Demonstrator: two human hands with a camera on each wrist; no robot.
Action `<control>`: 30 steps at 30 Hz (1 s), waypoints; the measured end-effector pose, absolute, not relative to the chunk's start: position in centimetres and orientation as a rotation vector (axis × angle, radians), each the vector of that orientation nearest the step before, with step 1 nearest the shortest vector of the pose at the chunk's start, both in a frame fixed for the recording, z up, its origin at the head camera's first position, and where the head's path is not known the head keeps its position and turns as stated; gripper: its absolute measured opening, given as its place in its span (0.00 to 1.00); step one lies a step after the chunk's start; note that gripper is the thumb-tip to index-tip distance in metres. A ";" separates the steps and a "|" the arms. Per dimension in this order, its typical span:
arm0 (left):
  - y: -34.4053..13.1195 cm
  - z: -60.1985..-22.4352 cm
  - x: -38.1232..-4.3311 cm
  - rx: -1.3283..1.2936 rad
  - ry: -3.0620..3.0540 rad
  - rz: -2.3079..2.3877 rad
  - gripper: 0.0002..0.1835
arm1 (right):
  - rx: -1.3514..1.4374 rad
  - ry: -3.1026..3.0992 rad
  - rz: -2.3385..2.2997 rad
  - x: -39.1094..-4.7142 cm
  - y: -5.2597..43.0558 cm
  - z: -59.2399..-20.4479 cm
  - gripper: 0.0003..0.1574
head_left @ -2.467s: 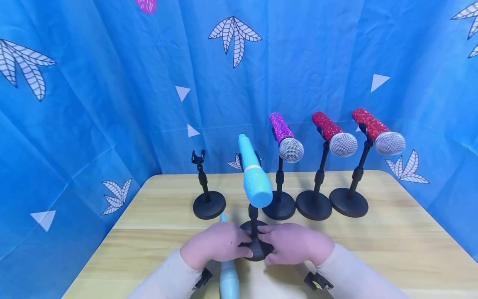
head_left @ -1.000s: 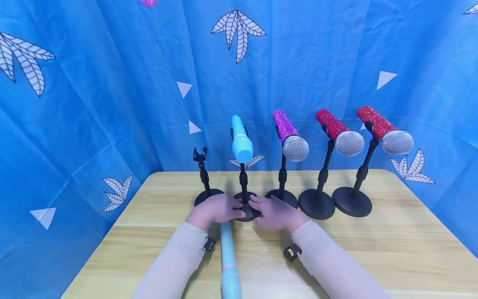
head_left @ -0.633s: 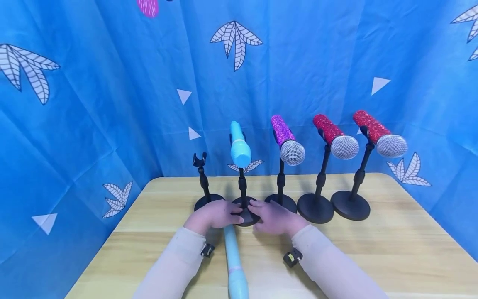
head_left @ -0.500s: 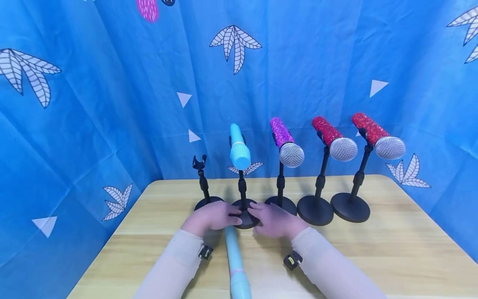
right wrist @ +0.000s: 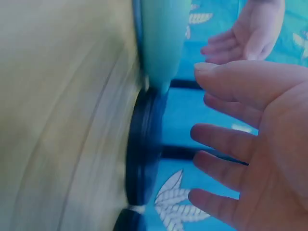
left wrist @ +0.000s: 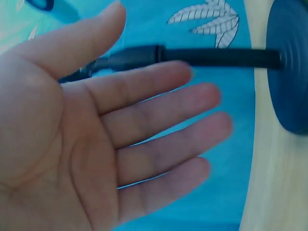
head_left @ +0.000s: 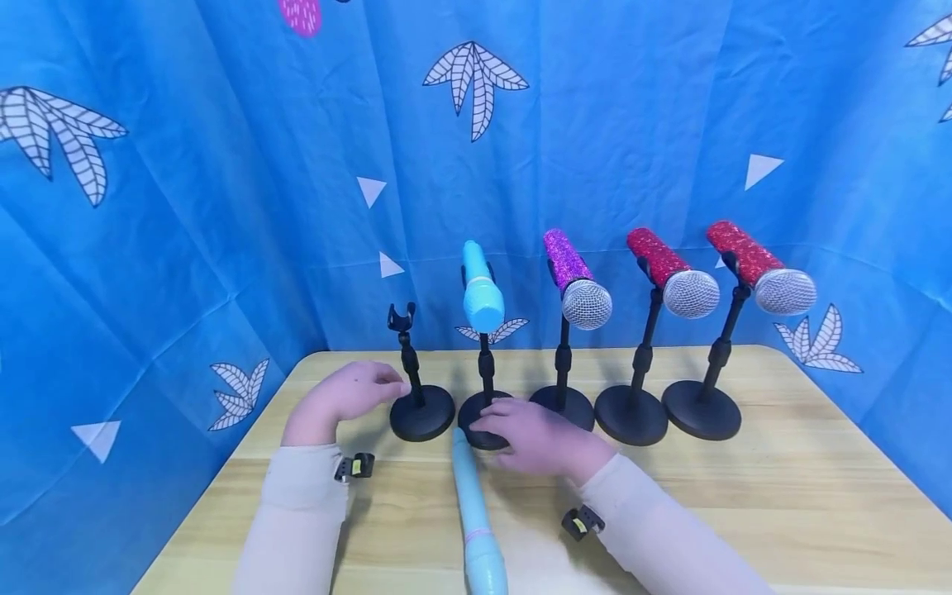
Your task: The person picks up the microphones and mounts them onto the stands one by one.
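Observation:
My left hand (head_left: 348, 395) is beside the microphone stand with the bare clip (head_left: 410, 360), thumb and fingertips close to its pole. The left wrist view shows that palm (left wrist: 91, 139) with nothing in it and the fingers extended. My right hand (head_left: 537, 435) is at the round base of the stand (head_left: 487, 364) that bears a light blue microphone (head_left: 483, 289). Its loosely bent fingers (right wrist: 224, 139) stand apart from the base (right wrist: 143, 149) in the right wrist view. Between my forearms a second light blue microphone (head_left: 476, 500) lies on the table, its thin end by that base.
To the right stand a purple glitter microphone (head_left: 568, 258) and two red glitter ones, (head_left: 658, 253) all on black stands in a row. A blue patterned curtain (head_left: 625, 107) hangs behind and around the wooden table (head_left: 788, 471).
The stand with the blue microphone was slid back into the row by both hands. My left hand has since left its base and moved left to the bare stand; my right hand stays near.

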State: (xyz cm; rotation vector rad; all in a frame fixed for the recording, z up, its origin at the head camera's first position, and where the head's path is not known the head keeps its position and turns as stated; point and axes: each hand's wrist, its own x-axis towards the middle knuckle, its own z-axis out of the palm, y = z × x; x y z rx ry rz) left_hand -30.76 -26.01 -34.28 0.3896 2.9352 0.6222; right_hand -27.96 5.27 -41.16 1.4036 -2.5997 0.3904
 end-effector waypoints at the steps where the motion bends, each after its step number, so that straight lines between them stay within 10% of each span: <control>1: -26.4 -34.2 -30.9 0.383 2.959 0.640 0.25 | 1.429 -2.581 0.367 -27.7 5.0 -41.0 0.31; 15: -27.0 -34.4 -32.4 0.196 3.093 1.189 0.30 | 1.674 -2.597 0.075 -24.0 3.2 -40.6 0.40; 30: -24.1 -35.6 -32.6 0.229 3.081 1.339 0.13 | 1.633 -2.519 -0.027 -22.7 2.7 -40.5 0.36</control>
